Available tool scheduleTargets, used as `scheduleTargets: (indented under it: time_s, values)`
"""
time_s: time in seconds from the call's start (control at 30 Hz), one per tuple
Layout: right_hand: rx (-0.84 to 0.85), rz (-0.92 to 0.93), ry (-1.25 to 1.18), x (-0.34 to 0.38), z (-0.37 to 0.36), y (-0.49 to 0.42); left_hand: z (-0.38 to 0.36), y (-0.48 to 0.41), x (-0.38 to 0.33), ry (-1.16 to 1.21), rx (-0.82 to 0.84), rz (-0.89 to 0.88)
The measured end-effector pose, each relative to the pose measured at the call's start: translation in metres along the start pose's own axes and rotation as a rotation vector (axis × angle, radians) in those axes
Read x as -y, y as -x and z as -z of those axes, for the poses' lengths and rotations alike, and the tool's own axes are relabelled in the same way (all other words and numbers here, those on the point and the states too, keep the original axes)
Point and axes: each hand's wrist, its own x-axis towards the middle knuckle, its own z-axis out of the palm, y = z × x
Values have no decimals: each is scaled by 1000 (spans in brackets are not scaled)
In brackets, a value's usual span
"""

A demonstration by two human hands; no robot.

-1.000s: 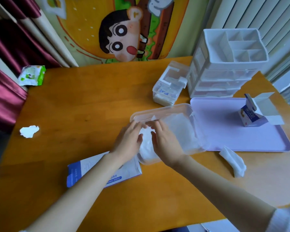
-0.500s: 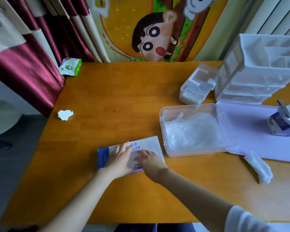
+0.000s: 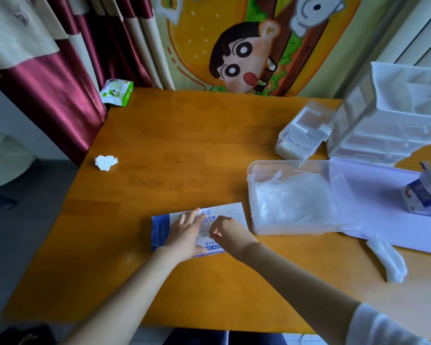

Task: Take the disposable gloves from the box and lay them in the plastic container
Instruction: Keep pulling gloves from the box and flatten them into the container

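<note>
Two hands down on the glove box, which lies flat on the wooden table. L hand spread open, fingers straight, pressing the box top. R hand at the box opening w/ fingers bent (pinching a glove or not: can't tell). Just right of the box, clear plastic container, open-topped, holding a pile of clear disposable gloves.

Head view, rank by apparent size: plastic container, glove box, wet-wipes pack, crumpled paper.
1. plastic container
2. glove box, partly covered
3. wet-wipes pack, looks larger than the paper even though it lies farther from the camera
4. crumpled paper
</note>
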Motion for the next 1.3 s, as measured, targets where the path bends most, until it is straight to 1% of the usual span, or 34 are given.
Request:
scheduleTargets:
  time_s: [0.07,0.1,0.2,0.3,0.43,0.63,0.7,0.83,0.9,0.97,1.0,1.07,1.13,1.17,1.23,1.3]
  values:
    - [-54,-22,-79,1,4,1,0,1,0,8,-2,2]
    - [-52,-38,-90,0,4,0,0,1,-1,4,-8,2]
    - [-33,-70,-52,2,4,-4,0,0,-1,-10,-14,2]
    - [-90,-77,-43,5,11,-4,-1,-1,1,-16,-7,7]
    - [-228,-78,-53,2,34,4,0,-2,3,-59,8,2]
    - [-505,-151,-232,-17,92,20,-1,-3,2,-54,11,1]
    - [-564,-152,-257,-21,109,25,1,-2,1,-55,27,10]
    - [-701,-144,-209,-32,131,37,7,-4,0,-63,80,-16]
    - [-741,-164,-190,-37,140,43,13,-5,0,-30,107,-23]
    - [-757,-156,-122,-40,146,49,24,-8,-3,102,57,-20]
    - [-761,-129,-73,-41,148,52,31,-9,-6,198,-10,-3]
    - [-750,-49,6,-41,151,58,50,-11,-15,356,-202,12]
    - [-731,49,52,-39,152,62,71,-11,-30,448,-373,-34]
    - [-720,104,61,-38,152,64,81,-10,-39,470,-424,-90]
    - [-675,214,33,-33,153,66,98,-6,-58,471,-440,-232]
    - [-627,302,-1,-29,153,67,111,0,-77,447,-374,-375]
